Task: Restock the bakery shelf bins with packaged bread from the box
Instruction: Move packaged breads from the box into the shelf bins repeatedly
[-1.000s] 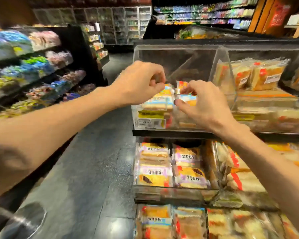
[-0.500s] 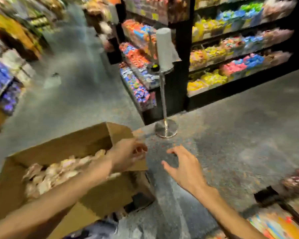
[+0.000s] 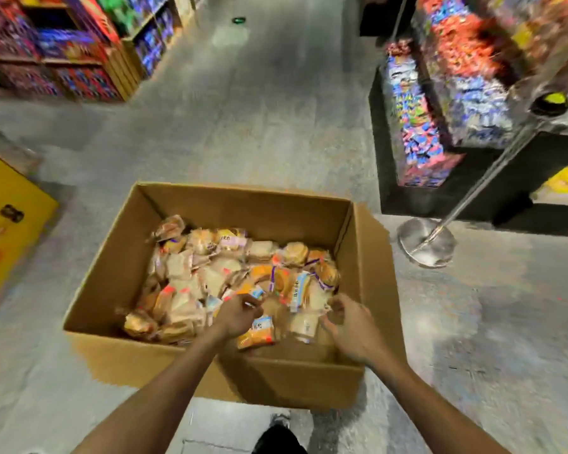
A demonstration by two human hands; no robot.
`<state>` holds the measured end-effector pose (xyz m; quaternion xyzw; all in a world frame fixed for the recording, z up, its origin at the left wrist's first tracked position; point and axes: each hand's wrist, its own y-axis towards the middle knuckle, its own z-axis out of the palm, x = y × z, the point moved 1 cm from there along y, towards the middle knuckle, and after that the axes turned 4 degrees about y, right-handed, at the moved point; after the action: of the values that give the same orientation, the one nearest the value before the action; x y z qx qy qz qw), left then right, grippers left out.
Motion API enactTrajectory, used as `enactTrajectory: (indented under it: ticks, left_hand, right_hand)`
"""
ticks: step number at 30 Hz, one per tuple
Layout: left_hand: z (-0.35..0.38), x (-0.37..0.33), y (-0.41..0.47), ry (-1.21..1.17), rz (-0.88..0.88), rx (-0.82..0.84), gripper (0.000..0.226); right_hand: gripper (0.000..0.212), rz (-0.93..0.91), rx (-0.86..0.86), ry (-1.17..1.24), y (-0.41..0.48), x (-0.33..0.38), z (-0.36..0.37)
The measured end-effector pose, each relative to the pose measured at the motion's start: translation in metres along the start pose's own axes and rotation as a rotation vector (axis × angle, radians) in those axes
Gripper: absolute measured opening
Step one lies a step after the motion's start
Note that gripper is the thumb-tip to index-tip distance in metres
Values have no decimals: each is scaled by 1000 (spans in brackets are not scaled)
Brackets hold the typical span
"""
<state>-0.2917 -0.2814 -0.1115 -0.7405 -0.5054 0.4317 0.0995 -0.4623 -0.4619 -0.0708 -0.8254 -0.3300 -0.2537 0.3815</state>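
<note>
Lift packaged bread [image 3: 210, 273], heaped in the box [image 3: 243, 204] on the floor [image 3: 276, 142], by sealed edges without squeezing, using left hand [image 3: 238, 314] and right hand [image 3: 346, 319], both with fingers curled over near ones, true grip lost to blur.

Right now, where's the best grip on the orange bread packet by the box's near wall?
Probably pinch the orange bread packet across its short width, coming straight down from above. It lies on top of the pile, and the near wall of the box blocks a side approach.
</note>
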Motion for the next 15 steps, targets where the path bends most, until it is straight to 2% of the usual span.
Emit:
enactTrajectory:
  ticks: [7,11,15]
  left_hand:
    - [20,29,136,-201,-212,74,16]
    - [48,41,193,-224,-155,76,16]
    - [78,46,228,-288,-71,117,27]
  right_hand:
    - [57,273,31,97,151,-10,38]
    - [66,331,-83,-17,228,-26,51]
    - [83,377,-74,-140,282,-48,73]
